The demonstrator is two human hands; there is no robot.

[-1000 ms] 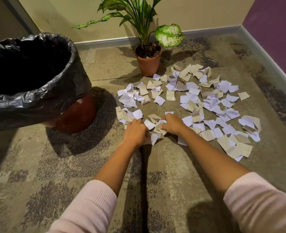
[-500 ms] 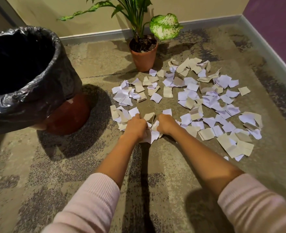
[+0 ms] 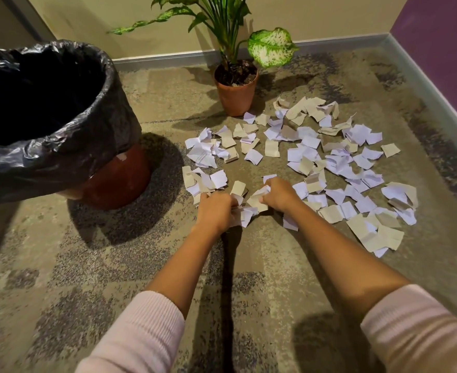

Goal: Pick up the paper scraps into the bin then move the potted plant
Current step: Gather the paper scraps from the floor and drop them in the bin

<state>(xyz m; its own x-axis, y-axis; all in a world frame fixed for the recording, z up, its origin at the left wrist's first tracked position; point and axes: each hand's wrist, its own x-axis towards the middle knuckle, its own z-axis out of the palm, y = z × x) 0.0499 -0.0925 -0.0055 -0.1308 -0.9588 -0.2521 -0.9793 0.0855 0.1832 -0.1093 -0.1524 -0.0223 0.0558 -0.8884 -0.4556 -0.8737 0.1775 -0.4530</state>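
- bin (image 3: 60, 125), black liner, sits way left of the potted plant (image 3: 236, 88); bare carpet (image 3: 168, 103) between
- left hand (image 3: 215, 211) and right hand (image 3: 279, 195) in front of the plant, each fisted round paper scraps (image 3: 337, 160)
- rest of the scraps fan out right, stopping short of the wall edge

Pale pink ribbed knit sleeves (image 3: 141, 329) pushed up both forearms, bare hands (image 3: 215, 211).
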